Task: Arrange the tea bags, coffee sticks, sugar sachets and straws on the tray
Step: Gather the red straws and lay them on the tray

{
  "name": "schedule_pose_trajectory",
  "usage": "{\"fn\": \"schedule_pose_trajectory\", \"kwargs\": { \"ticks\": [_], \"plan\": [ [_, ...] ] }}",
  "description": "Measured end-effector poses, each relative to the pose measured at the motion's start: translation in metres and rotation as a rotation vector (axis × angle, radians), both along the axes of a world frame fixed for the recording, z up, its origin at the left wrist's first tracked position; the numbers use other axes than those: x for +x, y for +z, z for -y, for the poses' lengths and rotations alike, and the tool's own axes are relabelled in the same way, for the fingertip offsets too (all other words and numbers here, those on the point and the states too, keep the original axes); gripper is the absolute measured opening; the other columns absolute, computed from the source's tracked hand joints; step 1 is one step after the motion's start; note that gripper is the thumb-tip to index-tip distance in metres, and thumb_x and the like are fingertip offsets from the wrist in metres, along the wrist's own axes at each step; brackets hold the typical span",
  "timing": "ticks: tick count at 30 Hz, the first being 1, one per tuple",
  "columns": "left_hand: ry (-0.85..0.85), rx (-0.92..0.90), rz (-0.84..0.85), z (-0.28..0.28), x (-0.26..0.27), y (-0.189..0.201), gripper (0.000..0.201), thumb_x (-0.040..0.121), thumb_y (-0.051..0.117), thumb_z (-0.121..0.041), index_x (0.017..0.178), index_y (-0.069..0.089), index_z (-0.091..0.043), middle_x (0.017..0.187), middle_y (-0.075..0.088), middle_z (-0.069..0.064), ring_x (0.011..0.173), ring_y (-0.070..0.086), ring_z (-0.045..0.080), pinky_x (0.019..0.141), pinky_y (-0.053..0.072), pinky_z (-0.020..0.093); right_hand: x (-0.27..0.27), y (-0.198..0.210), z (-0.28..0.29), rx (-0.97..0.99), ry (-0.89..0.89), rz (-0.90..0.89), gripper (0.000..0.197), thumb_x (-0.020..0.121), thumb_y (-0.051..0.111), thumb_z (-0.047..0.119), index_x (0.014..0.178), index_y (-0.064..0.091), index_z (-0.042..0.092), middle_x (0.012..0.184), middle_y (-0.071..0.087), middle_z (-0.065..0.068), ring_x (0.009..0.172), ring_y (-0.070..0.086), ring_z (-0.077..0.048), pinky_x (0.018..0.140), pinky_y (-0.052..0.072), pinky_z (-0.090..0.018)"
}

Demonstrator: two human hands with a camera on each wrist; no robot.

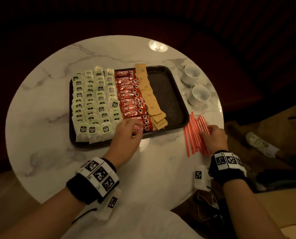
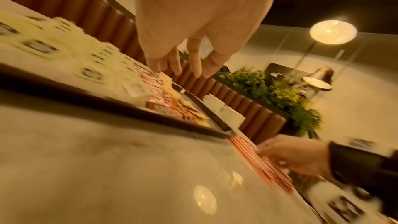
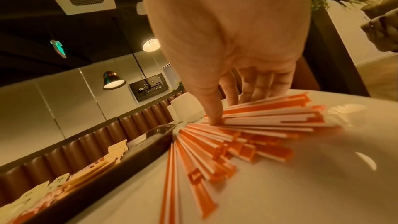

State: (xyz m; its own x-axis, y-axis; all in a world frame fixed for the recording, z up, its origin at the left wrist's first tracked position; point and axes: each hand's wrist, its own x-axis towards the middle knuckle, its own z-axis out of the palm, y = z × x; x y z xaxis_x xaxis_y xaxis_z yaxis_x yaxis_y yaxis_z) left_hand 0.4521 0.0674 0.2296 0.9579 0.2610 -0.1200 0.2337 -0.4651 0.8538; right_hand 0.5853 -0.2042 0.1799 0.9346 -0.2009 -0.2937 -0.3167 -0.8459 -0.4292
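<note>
A dark tray [image 1: 168, 94] lies on the round marble table [image 1: 54, 152]. From left to right it holds rows of green-tagged tea bags [image 1: 92, 104], a column of red coffee sticks [image 1: 130, 97] and a column of brown sugar sachets [image 1: 149, 95]; its right part is bare. Orange-and-white straws [image 1: 193, 135] lie fanned on the table right of the tray. My left hand [image 1: 135, 130] hovers over the nearest coffee sticks, its fingers [image 2: 196, 64] relaxed and holding nothing. My right hand [image 1: 205, 132] sits on the straws [image 3: 258, 122], with thumb [image 3: 213, 117] and fingers pinching a bunch that lies on the table.
Two white cups [image 1: 191, 74] [image 1: 200, 95] stand right of the tray, beyond the straws. The table's edge runs close to the straws on the right. A white shoe [image 1: 259, 144] and cardboard [image 1: 281, 209] show on the floor to the right.
</note>
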Motion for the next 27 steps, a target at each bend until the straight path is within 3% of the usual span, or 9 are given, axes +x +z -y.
{"fn": "schedule_pose_trajectory", "kwargs": {
  "ticks": [3,6,10,12,14,17,19,22,27],
  "plan": [
    [-0.199,0.030,-0.020,0.021,0.001,-0.006,0.017,0.097,0.053,-0.019,0.112,0.061,-0.021,0.115,0.052,-0.006,0.113,0.046,0.012,0.100,0.042,0.034,-0.002,0.005,0.001,0.072,-0.026,0.029,0.039,0.093,0.065,0.030,0.127,0.059,0.011,0.123,0.063,-0.014,0.114,0.059,-0.032,0.101,0.048,-0.050],
    [-0.329,0.191,-0.061,0.029,-0.001,-0.022,0.026,0.098,0.052,-0.022,0.123,0.057,-0.019,0.122,0.047,-0.007,0.117,0.037,0.009,0.098,0.032,0.025,-0.005,0.010,0.000,0.114,-0.041,0.053,0.034,0.094,0.064,0.023,0.123,0.062,0.005,0.117,0.066,-0.013,0.108,0.063,-0.029,0.098,0.051,-0.044],
    [-0.445,0.407,-0.033,0.019,-0.009,-0.042,0.046,0.097,0.051,-0.028,0.141,0.046,-0.016,0.144,0.042,0.004,0.133,0.033,0.018,0.114,0.029,0.034,-0.007,0.013,-0.002,0.134,-0.059,0.060,0.031,0.095,0.063,0.023,0.121,0.061,0.006,0.115,0.067,-0.011,0.103,0.065,-0.027,0.095,0.053,-0.043],
    [-0.570,0.493,-0.091,0.013,-0.014,-0.046,0.060,0.095,0.037,-0.045,0.150,0.032,-0.020,0.157,0.025,0.004,0.146,0.017,0.021,0.120,0.011,0.034,-0.008,0.012,-0.002,0.160,-0.082,0.058,0.029,0.095,0.064,0.023,0.119,0.061,0.007,0.113,0.067,-0.011,0.099,0.066,-0.025,0.093,0.054,-0.044],
    [-0.648,0.596,-0.146,0.011,-0.018,-0.048,0.074,0.088,0.020,-0.057,0.155,0.015,-0.025,0.163,0.006,0.001,0.148,-0.007,0.016,0.113,-0.006,0.031,-0.008,0.013,-0.002,0.173,-0.087,0.063,0.029,0.095,0.064,0.023,0.120,0.061,0.008,0.113,0.067,-0.011,0.099,0.067,-0.024,0.093,0.055,-0.044],
    [-0.668,0.649,-0.178,0.012,-0.021,-0.048,0.070,0.098,0.037,-0.046,0.155,0.000,-0.027,0.162,-0.012,-0.001,0.136,-0.024,0.008,0.110,-0.010,0.033,-0.009,0.014,-0.003,0.195,-0.082,0.073,0.029,0.096,0.062,0.021,0.121,0.062,0.007,0.113,0.068,-0.011,0.099,0.067,-0.025,0.094,0.055,-0.045],
    [-0.646,0.636,-0.182,0.013,-0.021,-0.045,0.074,0.099,0.044,-0.041,0.155,-0.001,-0.026,0.161,-0.018,-0.002,0.137,-0.022,0.008,0.112,-0.008,0.033,-0.009,0.014,-0.002,0.209,-0.090,0.071,0.028,0.096,0.062,0.021,0.121,0.063,0.007,0.112,0.069,-0.010,0.096,0.067,-0.023,0.093,0.055,-0.043],
    [-0.605,0.618,-0.173,0.015,-0.019,-0.044,0.077,0.097,0.048,-0.039,0.155,0.001,-0.021,0.162,-0.012,-0.001,0.148,-0.009,0.016,0.119,0.000,0.037,-0.010,0.016,-0.002,0.210,-0.084,0.079,0.028,0.097,0.061,0.020,0.121,0.064,0.007,0.112,0.069,-0.011,0.096,0.066,-0.023,0.092,0.054,-0.040],
    [-0.592,0.591,-0.174,0.012,-0.016,-0.047,0.084,0.094,0.052,-0.043,0.155,0.000,-0.019,0.163,-0.004,-0.004,0.149,-0.003,0.014,0.115,0.001,0.029,-0.009,0.020,-0.001,0.199,-0.071,0.067,0.030,0.099,0.058,0.020,0.125,0.064,0.006,0.116,0.069,-0.013,0.101,0.066,-0.025,0.093,0.051,-0.038]
  ]
}}
